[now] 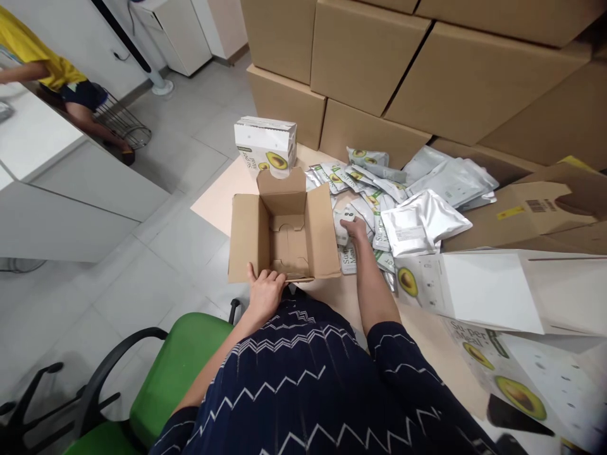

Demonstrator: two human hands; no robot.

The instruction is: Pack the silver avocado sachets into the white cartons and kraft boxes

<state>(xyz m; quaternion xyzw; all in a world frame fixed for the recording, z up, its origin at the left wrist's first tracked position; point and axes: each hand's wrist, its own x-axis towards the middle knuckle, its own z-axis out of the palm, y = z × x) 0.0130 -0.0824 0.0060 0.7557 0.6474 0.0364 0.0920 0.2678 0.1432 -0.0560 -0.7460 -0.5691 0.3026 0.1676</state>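
Observation:
An open brown cardboard box (pixel 283 235) with its flaps spread stands empty at the near edge of the tan table (pixel 218 196). My left hand (pixel 264 292) grips the box's near wall, fingers curled over the rim. To the right of the box, my right hand (pixel 355 229) reaches into a heap of small avocado-print sachets (pixel 365 189) and closes on a few of them. Larger plain silver pouches (pixel 422 221) lie just right of that hand.
A white avocado-print carton (pixel 265 145) stands behind the box. Flattened white cartons (pixel 493 291) lie at the right. Big brown shipping boxes (pixel 379 57) are stacked along the back. A green chair (pixel 175 373) is at my left. Another person in yellow (pixel 42 57) stands far left.

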